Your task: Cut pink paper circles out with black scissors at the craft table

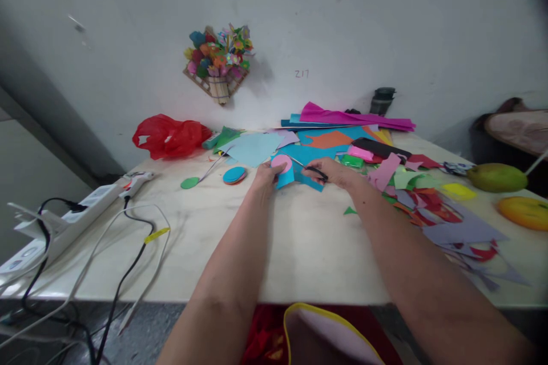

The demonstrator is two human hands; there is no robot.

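Note:
Near the middle of the table my left hand pinches a pink paper circle laid over a piece of blue paper. My right hand is closed around the dark handles of a pair of scissors. The scissor blades point left toward the blue paper beside the pink circle. Another blue strip hangs below the scissors. To the left of my hands lies a small stack of paper circles, blue on top. Farther left rests a green circle.
Paper scraps cover the table's right side, beside a green mango and a yellow-orange one. Coloured sheets and a black phone-like object lie behind my hands. A red plastic bag and a power strip with cables are left.

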